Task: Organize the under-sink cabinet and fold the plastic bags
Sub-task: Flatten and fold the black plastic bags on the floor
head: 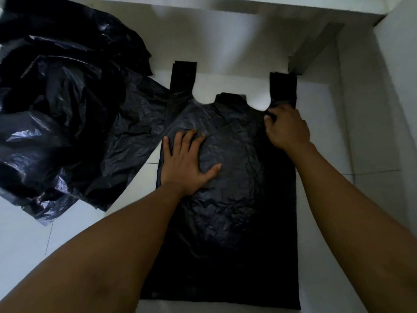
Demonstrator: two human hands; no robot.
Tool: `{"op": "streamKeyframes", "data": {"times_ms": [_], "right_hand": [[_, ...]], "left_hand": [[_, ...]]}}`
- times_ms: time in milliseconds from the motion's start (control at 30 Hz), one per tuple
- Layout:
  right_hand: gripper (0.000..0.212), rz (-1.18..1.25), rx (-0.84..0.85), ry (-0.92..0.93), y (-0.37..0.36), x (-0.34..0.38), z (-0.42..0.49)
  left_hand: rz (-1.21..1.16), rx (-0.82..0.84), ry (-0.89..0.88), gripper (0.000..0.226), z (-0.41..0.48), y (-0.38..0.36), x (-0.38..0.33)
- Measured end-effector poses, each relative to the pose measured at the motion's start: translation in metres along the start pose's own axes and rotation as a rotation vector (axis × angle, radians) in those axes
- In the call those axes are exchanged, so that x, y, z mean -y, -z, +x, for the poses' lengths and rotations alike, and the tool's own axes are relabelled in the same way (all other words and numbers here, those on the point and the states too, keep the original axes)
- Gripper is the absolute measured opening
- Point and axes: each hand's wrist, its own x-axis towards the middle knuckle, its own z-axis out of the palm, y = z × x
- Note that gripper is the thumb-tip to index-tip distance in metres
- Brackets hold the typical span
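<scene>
Floor (225, 71): one flat bag (237, 199), one heap (56, 109); left hand (187, 163) presses, right hand (287, 127) pinches.

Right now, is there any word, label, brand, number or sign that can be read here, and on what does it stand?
There is no text to read. The flat black bag under the left hand and the right hand, the crumpled black bags and the white floor show no print.
</scene>
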Motion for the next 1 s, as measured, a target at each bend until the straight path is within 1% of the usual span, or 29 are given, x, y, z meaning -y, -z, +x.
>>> {"op": "streamKeyframes", "data": {"times_ms": [67,133,233,300,333,367,467,500,533,600,667,733,800,867,933,1000], "right_hand": [[0.044,-0.031,0.026,0.009,0.007,0.001,0.0],[0.045,-0.053,0.045,0.016,0.011,0.002,0.001],[0.041,-0.059,0.055,0.028,0.015,0.002,0.005],[0.04,-0.075,0.079,0.016,0.019,0.0,0.009],[0.039,-0.086,0.071,0.008,0.021,-0.001,0.012],[0.037,-0.087,0.036,0.006,0.024,-0.002,0.016],[0.029,-0.022,-0.172,0.02,0.03,-0.008,0.036],[0.029,0.007,-0.209,0.027,0.03,-0.01,0.044],[0.032,0.034,-0.203,0.029,0.029,-0.013,0.053],[0.04,0.075,-0.082,0.025,0.029,-0.018,0.07],[0.05,0.082,0.054,0.004,0.03,-0.021,0.084],[0.06,0.049,0.142,-0.012,0.032,-0.022,0.096],[0.065,-0.01,0.215,-0.019,0.03,-0.024,0.107],[0.061,-0.022,0.209,-0.019,0.025,-0.024,0.115],[0.046,0.038,0.112,-0.02,0.02,-0.027,0.116],[0.031,0.027,0.035,-0.004,0.017,-0.031,0.114]], "left_hand": [[-0.113,0.013,0.014,0.086,0.003,0.003,0.002],[-0.16,0.073,0.013,0.089,0.008,0.012,0.007],[-0.078,0.222,-0.006,0.102,0.018,0.032,0.01],[0.013,0.291,0.002,0.098,0.027,0.047,0.009],[0.044,0.286,0.005,0.091,0.034,0.053,0.007],[0.06,0.244,0.006,0.085,0.043,0.059,0.005],[0.06,0.034,0.003,0.073,0.09,0.078,0.004],[0.057,-0.015,0.001,0.07,0.11,0.083,0.007],[0.065,-0.037,0.0,0.067,0.129,0.089,0.011],[0.103,-0.023,0.01,0.064,0.166,0.096,0.024],[0.141,0.035,0.024,0.068,0.194,0.097,0.038],[0.153,0.131,0.025,0.077,0.21,0.097,0.049],[0.198,0.249,0.022,0.084,0.216,0.096,0.055],[0.263,0.304,0.012,0.084,0.218,0.095,0.059],[0.225,0.288,0.011,0.084,0.217,0.094,0.059],[0.172,0.25,-0.012,0.073,0.215,0.094,0.055]]}}
